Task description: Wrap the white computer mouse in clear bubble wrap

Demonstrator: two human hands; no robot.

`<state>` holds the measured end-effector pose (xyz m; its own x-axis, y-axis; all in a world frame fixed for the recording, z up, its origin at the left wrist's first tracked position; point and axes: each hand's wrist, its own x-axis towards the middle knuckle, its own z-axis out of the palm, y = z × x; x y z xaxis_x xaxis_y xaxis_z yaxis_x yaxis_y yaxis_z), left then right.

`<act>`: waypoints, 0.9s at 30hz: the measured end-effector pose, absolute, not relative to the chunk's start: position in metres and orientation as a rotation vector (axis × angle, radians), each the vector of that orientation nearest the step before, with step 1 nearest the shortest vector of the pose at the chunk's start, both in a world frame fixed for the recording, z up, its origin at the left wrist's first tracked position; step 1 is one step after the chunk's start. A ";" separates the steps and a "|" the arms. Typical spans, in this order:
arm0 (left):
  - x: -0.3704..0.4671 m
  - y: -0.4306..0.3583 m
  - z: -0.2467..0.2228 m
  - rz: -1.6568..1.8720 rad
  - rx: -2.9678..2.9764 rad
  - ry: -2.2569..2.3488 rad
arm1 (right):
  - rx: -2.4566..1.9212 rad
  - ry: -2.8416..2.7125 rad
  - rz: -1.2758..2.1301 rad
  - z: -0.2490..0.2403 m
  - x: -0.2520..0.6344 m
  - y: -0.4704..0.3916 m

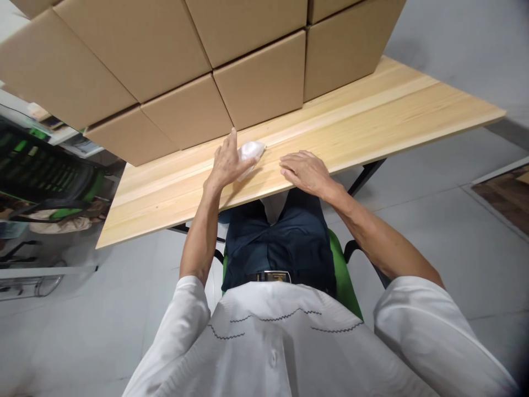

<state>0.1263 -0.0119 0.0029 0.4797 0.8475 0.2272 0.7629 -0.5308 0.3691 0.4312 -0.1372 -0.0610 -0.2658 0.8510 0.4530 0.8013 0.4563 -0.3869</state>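
A small white, see-through plastic packet (252,149) is on the wooden tabletop, close in front of the cardboard boxes. My left hand (227,161) is beside it, fingers stretched upward and thumb spread across the packet's near side. I cannot tell whether the thumb touches it. To the right of the packet, my right hand (306,172) rests palm down near the table's front edge, fingers extended and holding nothing. Part of the packet is hidden behind my left thumb.
Stacked cardboard boxes (264,80) form a wall along the back of the wooden table (372,127). I sit on a green chair (345,281) at its front edge. A black and green mesh chair (45,160) stands at the left.
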 end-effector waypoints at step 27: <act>0.146 -0.020 -0.047 0.717 2.492 1.445 | -1.394 -2.087 0.064 -0.061 0.427 -0.139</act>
<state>0.1463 -0.0203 -0.0472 0.4138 0.8527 0.3187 0.7697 -0.5147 0.3776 0.4274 -0.1389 -0.0612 -0.2501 0.8492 0.4651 0.8190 0.4418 -0.3662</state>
